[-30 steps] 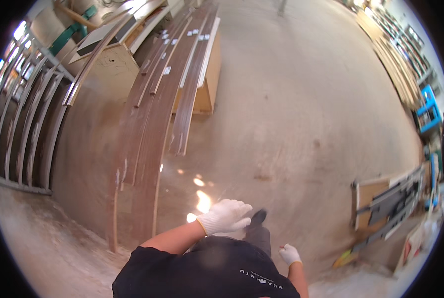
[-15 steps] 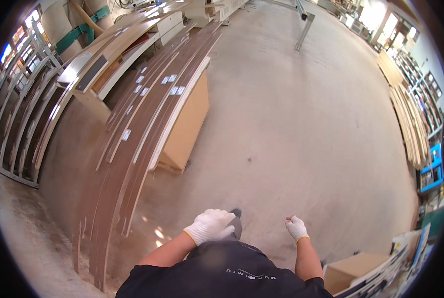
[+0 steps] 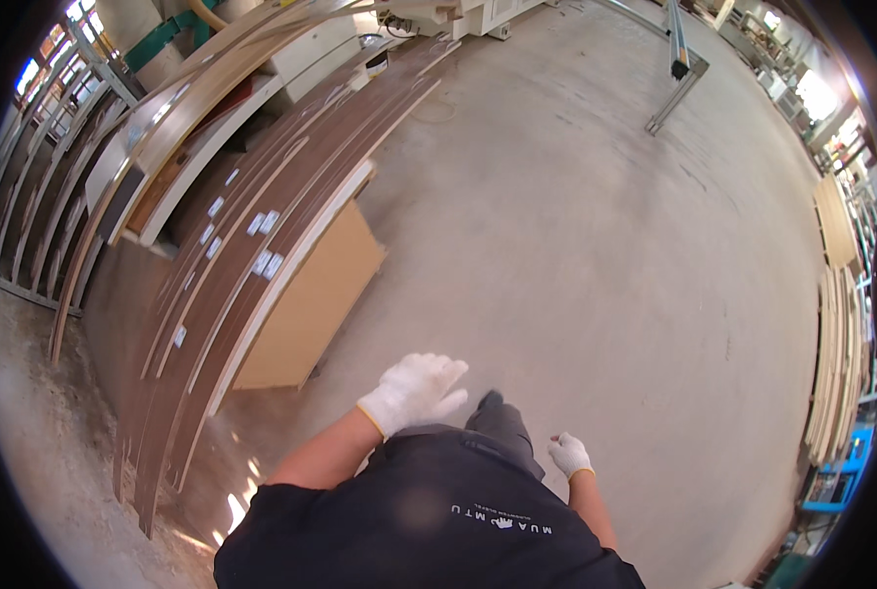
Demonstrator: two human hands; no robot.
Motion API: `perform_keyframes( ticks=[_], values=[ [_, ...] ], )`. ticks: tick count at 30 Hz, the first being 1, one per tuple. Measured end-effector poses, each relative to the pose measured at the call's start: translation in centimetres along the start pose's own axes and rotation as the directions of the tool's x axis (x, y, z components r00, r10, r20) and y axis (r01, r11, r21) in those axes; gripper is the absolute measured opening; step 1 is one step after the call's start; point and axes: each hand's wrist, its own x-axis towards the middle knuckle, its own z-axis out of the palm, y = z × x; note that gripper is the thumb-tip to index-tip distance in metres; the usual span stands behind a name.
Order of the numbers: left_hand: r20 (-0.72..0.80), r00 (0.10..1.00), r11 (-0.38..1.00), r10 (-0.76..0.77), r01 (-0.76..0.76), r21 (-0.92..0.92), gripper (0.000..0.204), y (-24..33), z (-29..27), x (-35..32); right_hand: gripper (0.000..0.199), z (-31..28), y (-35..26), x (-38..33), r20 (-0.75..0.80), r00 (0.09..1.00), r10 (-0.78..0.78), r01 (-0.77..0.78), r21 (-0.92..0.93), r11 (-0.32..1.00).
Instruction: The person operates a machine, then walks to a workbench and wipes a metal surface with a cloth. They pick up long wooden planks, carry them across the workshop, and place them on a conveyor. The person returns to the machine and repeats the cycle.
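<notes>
My left hand (image 3: 414, 395), in a white knitted glove, is held in front of my body at waist height. Its fingers are loosely stretched, the thumb stands apart, and nothing is in it. Lower and to the right hangs my right hand (image 3: 568, 455), gloved the same way, with the fingers curled in and nothing seen in them. Neither hand touches anything. Nearest to the left one is a stack of long brown boards (image 3: 232, 260) with small white labels, lying beside a tan panel box (image 3: 311, 304).
A wooden-topped workbench (image 3: 306, 59) and a metal rack (image 3: 41, 206) stand at the far left. Ahead on the right, a metal frame leg (image 3: 676, 98) rests on the concrete floor (image 3: 576, 265). Light wooden boards (image 3: 836, 363) and a blue frame (image 3: 844, 471) line the right side.
My view has shifted forward and turned; the board stack now sits lower and further left. The left hand has risen slightly, and a leg shows more below it. Both hands still hold nothing visible.
</notes>
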Motion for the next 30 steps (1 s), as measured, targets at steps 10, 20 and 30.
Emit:
perform_keyframes(
  ticks=[10, 20, 30],
  values=[
    [-0.285, 0.934, 0.976, -0.214, 0.194, -0.098, 0.043, -6.6, -8.9, 25.9, 0.039, -33.1, -23.6, 32.0, 0.1, 0.934, -0.342, 0.352, -0.102, 0.931],
    [-0.482, 0.844, 0.971, -0.237, 0.229, -0.077, 0.043, -18.5, -24.0, 58.0, 0.033, -54.8, -45.2, 57.7, 0.15, 0.834, -0.531, 0.546, -0.089, 0.833],
    [-0.812, 0.581, 0.966, -0.054, 0.237, 0.106, 0.04, -32.4, -42.6, 88.4, 0.031, -73.0, -68.9, 86.4, 0.233, 0.524, -0.819, 0.844, -0.273, 0.462]
  ],
)
